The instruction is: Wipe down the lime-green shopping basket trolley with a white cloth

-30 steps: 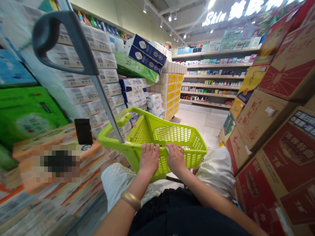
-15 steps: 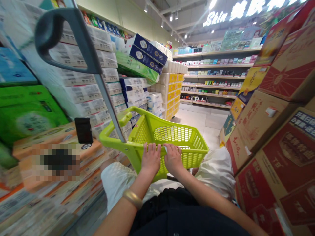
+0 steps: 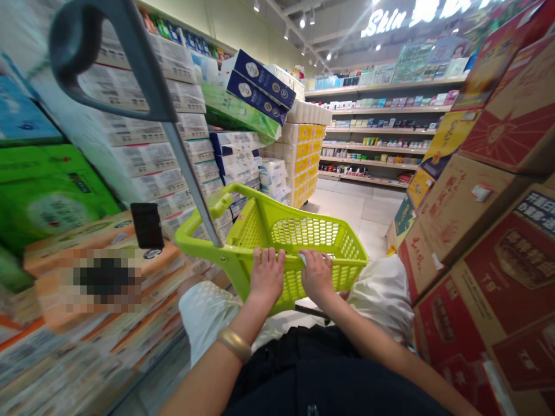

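A lime-green shopping basket [image 3: 292, 267] with mesh walls sits tilted between my knees. My left hand [image 3: 267, 274] has its fingers curled over the basket's near rim. A little further right, my right hand [image 3: 318, 276] is closed on the same rim. A scrap of something white, like a tissue [image 3: 302, 259], pokes out beside its index finger, mostly hidden under the hand. From the basket's left end a metal rod [image 3: 191, 173] rises to a dark grey pull handle [image 3: 158, 95]. Inside the basket I see only its green mesh.
Stacked tissue packs [image 3: 156, 156] line the left, with a small black object [image 3: 147, 225] on orange packs [image 3: 99, 237]. Red and brown cartons [image 3: 459, 208] are piled close on the right. Pale floor tiles [image 3: 347, 199] lead to shelves of small goods [image 3: 373, 130] ahead.
My right hand has slid right along the rim with the white scrap, widening the gap between my hands. My left hand stays in nearly the same place.
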`<action>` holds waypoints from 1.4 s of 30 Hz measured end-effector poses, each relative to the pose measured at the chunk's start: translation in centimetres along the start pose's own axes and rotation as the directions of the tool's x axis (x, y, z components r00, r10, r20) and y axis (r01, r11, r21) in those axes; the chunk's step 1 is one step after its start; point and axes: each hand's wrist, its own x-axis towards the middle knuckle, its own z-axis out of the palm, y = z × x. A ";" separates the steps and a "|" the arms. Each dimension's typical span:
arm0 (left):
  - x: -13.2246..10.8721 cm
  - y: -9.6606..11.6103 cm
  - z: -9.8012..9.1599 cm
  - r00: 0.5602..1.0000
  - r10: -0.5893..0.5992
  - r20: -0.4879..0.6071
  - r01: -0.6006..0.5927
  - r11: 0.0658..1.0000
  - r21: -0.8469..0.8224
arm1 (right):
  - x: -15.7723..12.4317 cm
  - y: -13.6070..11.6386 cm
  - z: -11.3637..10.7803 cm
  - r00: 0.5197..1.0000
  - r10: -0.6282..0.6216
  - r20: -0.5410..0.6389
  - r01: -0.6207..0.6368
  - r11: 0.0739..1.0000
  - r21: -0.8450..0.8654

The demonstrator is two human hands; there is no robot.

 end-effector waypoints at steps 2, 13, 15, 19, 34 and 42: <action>0.0 -0.1 0.1 1.000 0.003 -0.014 -0.003 1.000 -0.007 | 0.5 -1.7 0.2 0.998 -0.048 0.038 0.046 0.998 0.035; 0.0 -0.2 0.0 1.000 0.011 0.008 -0.011 1.000 -0.003 | -0.3 1.0 -0.6 1.000 -0.007 -0.005 0.007 1.000 -0.013; 0.0 -0.1 0.0 1.000 0.005 0.011 -0.005 1.000 -0.007 | -0.1 0.3 -0.4 1.000 -0.005 -0.003 0.005 1.000 -0.010; 0.1 -0.2 0.1 1.000 0.001 0.004 -0.001 1.000 0.003 | 0.6 -2.1 0.1 0.997 -0.064 0.036 0.062 0.997 0.043; 0.0 0.1 0.0 1.000 -0.006 0.018 0.005 1.000 0.015 | -0.5 2.8 -0.8 1.000 0.025 -0.018 -0.026 0.998 -0.064; -0.1 -0.1 0.3 1.000 0.011 -0.007 -0.011 1.000 0.010 | 0.8 -1.8 -0.2 0.996 -0.068 0.065 0.066 0.997 0.037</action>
